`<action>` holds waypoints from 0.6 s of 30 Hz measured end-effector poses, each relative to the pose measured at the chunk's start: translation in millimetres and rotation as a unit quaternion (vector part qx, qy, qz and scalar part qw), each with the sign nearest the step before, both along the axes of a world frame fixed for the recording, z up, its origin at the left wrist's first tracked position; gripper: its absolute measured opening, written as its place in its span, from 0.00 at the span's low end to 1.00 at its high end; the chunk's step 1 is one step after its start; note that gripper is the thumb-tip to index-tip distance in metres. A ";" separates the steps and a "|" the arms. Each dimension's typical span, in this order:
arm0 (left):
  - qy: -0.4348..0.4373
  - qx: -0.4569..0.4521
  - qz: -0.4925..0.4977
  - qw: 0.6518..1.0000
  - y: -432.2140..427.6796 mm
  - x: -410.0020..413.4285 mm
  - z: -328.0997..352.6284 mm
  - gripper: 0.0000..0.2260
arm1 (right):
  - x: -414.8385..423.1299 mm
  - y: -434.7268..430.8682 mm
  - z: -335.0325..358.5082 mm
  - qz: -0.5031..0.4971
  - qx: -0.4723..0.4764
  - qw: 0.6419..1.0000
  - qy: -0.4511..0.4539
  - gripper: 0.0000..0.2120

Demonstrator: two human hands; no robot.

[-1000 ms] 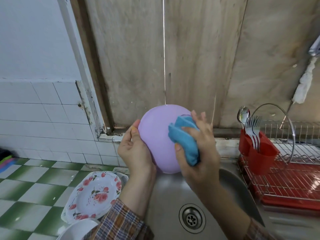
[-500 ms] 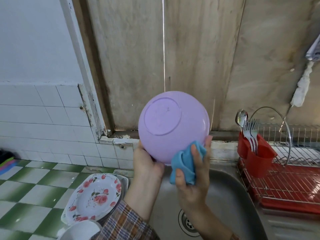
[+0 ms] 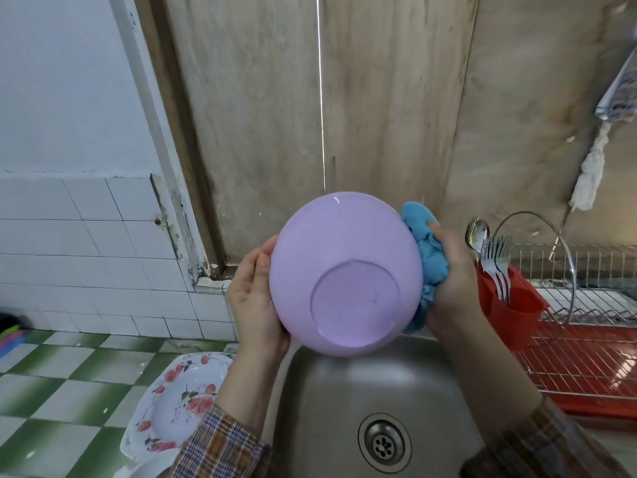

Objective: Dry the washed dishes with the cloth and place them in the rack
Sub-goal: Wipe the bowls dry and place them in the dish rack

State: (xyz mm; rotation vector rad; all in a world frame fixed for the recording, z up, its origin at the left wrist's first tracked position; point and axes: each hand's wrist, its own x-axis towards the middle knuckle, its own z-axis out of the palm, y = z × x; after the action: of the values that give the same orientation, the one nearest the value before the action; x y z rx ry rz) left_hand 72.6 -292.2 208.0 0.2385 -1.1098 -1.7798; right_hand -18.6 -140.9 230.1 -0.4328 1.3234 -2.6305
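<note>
Two hands are flanking the bowl [image 3: 344,270]: left hand [image 3: 256,298] is clasping its left edge, right hand [image 3: 451,284] is clutching the cloth [image 3: 429,257] against its right side, toward the rack [image 3: 586,346].

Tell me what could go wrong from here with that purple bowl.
The purple bowl hangs above the sink, the left hand gripping one side, the right hand pressing the blue cloth on the other; it may slip. Moving it to the rack could knock the forks in the red holder.
</note>
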 end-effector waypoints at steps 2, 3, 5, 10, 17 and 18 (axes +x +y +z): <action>-0.006 -0.115 0.025 0.993 -3.4 7.4 3.6 0.06 | 1.4 5.4 10.0 0.025 0.048 0.998 0.028 0.12; -0.009 -0.166 0.034 0.986 -3.8 10.4 5.6 0.07 | 3.0 7.1 13.9 0.021 0.078 0.995 0.051 0.12; -0.013 -0.246 0.041 0.968 -2.1 15.1 9.8 0.09 | 6.2 6.7 18.7 -0.013 0.143 0.983 0.113 0.12; -0.056 -0.334 0.028 0.941 9.9 16.2 12.1 0.12 | 24.9 -8.8 11.9 -0.118 0.307 0.871 0.366 0.10; -0.061 -0.349 0.076 0.932 6.8 23.7 10.9 0.13 | 22.2 -15.7 -9.9 -0.138 0.214 0.890 0.379 0.12; -0.065 -0.353 0.083 0.930 5.8 24.9 11.5 0.13 | 17.8 -13.7 -12.7 -0.128 0.196 0.907 0.349 0.12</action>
State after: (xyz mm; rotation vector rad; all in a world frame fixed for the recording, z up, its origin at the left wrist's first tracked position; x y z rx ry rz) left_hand 97.6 -286.4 219.4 0.0074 -1.6938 -1.1332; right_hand -0.8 -154.6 217.5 -1.2877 2.1899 -2.3649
